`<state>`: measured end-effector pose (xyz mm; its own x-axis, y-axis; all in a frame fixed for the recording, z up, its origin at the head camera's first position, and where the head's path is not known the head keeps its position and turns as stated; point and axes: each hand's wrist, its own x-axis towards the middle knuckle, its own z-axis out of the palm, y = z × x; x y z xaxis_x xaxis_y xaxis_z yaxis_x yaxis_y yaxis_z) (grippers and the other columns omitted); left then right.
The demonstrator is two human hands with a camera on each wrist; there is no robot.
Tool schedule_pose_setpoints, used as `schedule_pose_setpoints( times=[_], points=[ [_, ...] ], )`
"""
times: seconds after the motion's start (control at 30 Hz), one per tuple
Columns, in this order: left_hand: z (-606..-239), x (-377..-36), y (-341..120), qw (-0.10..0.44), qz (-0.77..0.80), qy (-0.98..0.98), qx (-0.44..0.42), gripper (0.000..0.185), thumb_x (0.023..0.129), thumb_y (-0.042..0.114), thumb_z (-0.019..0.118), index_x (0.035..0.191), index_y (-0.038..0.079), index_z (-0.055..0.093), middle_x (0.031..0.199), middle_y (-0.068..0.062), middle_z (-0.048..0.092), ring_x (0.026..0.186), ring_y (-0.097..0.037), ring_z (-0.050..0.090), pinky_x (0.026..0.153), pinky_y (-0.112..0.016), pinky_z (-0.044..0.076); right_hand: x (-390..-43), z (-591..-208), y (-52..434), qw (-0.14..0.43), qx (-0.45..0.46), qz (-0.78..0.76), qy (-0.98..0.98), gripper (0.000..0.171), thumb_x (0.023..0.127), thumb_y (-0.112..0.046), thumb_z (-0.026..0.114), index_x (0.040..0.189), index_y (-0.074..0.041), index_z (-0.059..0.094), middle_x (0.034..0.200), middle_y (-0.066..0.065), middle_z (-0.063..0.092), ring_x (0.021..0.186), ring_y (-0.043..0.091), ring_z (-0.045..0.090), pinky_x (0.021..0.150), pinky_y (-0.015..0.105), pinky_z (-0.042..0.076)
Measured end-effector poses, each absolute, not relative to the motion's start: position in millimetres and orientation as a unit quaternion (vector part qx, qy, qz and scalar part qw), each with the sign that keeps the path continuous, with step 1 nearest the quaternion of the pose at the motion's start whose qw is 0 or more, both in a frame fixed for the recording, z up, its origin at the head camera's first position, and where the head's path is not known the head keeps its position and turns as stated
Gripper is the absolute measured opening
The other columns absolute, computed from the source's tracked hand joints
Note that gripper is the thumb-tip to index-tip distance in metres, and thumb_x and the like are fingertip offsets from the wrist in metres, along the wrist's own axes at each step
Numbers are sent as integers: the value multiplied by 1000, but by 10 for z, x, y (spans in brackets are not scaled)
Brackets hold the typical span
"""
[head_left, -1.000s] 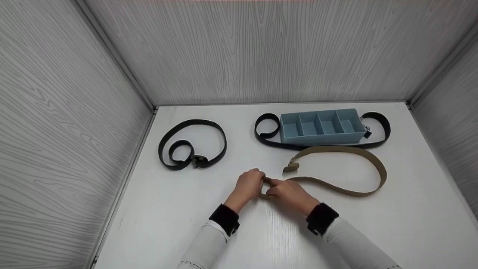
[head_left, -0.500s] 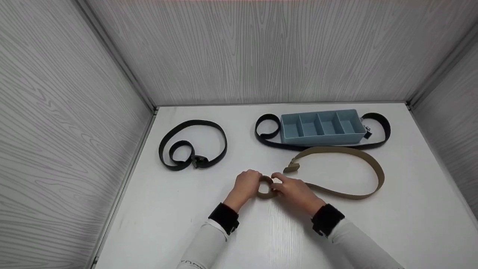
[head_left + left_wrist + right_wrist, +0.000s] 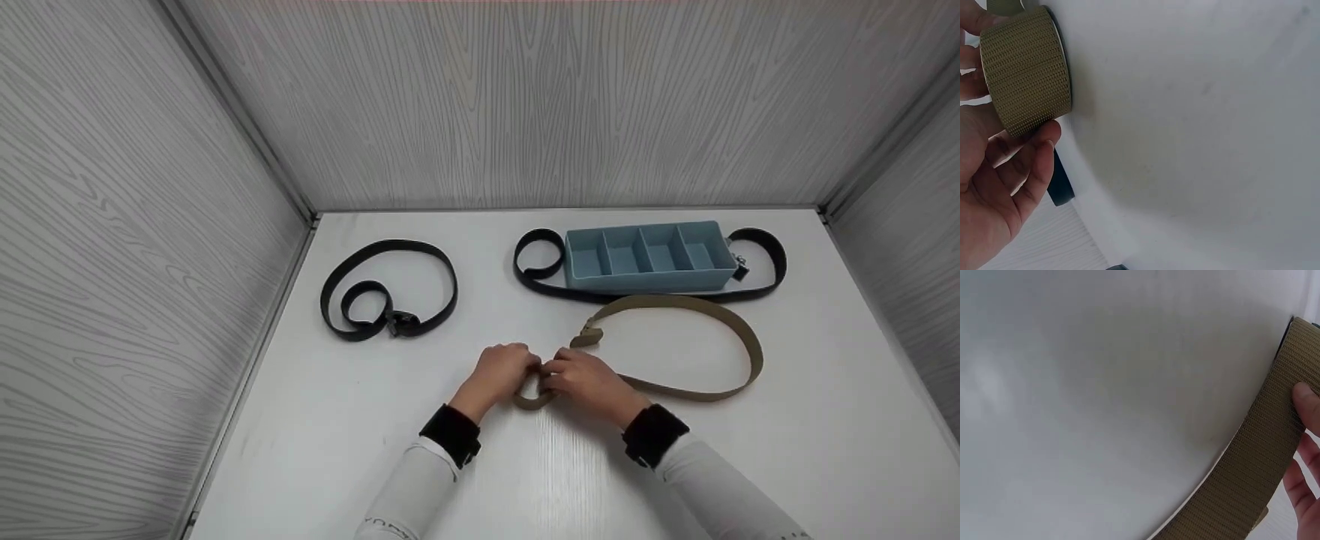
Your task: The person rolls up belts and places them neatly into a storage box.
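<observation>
A tan woven belt stands on its edge on the white table, its long part curving in an open loop to the right. Its free end is wound into a small coil between the two hands. My left hand grips the coil's left side, fingertips curled round the webbing. From the right, my right hand pinches the strap where it meets the coil; the right wrist view has the thumb flat on the webbing and the other fingers behind. The belt's end clip lies just beyond the right hand.
A black belt with a buckle lies partly coiled at the left. Behind the tan belt sits a blue tray with several compartments, and another black belt runs along its front and both ends. Grey wood-grain walls enclose the table.
The right hand's fingers lifted off the coil, then closed in on it again. The coil has become narrower between the hands, and the tan loop's right side has drawn slightly left.
</observation>
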<state>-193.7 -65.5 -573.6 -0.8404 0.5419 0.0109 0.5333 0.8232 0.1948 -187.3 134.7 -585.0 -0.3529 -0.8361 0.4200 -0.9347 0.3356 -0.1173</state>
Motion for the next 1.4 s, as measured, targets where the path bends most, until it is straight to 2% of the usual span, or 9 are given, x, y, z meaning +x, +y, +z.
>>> schedule_pose_setpoints(
  times=[0.17,0.3,0.5,0.7,0.87,0.97,1.07,1.23,1.4],
  points=[
    [-5807,-1891,-658,7,132,963,234,18,91,9,63,97,18,77,78,0,60,70,-19,60,59,-34,48,-1839,-5869,1295,138,527,203,-814,12,73,-6,79,83,-12,76,84,-1,66,75,18,52,67,28,44],
    [-5833,-1836,-669,15,185,968,168,11,89,10,64,95,10,73,81,-4,65,73,-22,64,63,-37,50,-1781,-5877,1263,136,481,198,-843,10,72,-12,80,79,-16,75,79,-2,63,69,19,49,59,29,43],
    [-5820,-1818,-654,42,235,961,142,9,86,2,64,87,3,72,82,-8,68,71,-19,60,65,-36,50,-1747,-5845,1268,107,456,195,-862,12,74,-9,81,81,-17,74,83,-3,65,71,18,51,63,30,44],
    [-5766,-1861,-660,60,186,963,186,16,90,2,61,91,10,75,84,-6,66,76,-19,62,66,-33,49,-1798,-5810,1375,87,497,210,-838,19,76,3,78,89,-10,75,96,2,64,81,18,59,71,31,49],
    [-5762,-1861,-636,39,151,966,207,15,93,8,61,91,14,75,81,-5,64,75,-22,63,64,-36,49,-1821,-5806,1384,100,514,202,-828,18,73,3,79,85,-11,76,91,2,64,80,19,58,71,30,48],
    [-5779,-1846,-593,31,178,967,179,14,91,6,62,90,12,75,81,-5,66,73,-20,63,64,-35,50,-1822,-5815,1361,117,510,182,-833,13,73,-4,80,79,-14,76,83,0,63,74,19,55,66,29,46],
    [-5784,-1810,-549,34,230,964,128,11,88,4,62,81,6,70,73,-4,63,64,-16,57,58,-33,47,-1807,-5820,1345,118,488,175,-847,11,71,-10,82,77,-16,76,79,-1,63,70,19,53,62,30,45],
    [-5772,-1771,-506,56,282,955,76,10,84,2,63,75,6,63,65,0,53,58,-15,44,54,-30,40,-1787,-5838,1341,98,463,178,-863,10,74,-12,82,80,-18,75,83,-2,64,73,19,53,62,31,46],
    [-5743,-1809,-518,70,240,964,91,14,83,-1,63,91,5,73,85,-6,69,72,-17,60,64,-34,49,-1802,-5838,1382,80,476,204,-852,16,74,-5,82,86,-14,76,93,0,64,80,18,56,69,31,49]
  ],
)
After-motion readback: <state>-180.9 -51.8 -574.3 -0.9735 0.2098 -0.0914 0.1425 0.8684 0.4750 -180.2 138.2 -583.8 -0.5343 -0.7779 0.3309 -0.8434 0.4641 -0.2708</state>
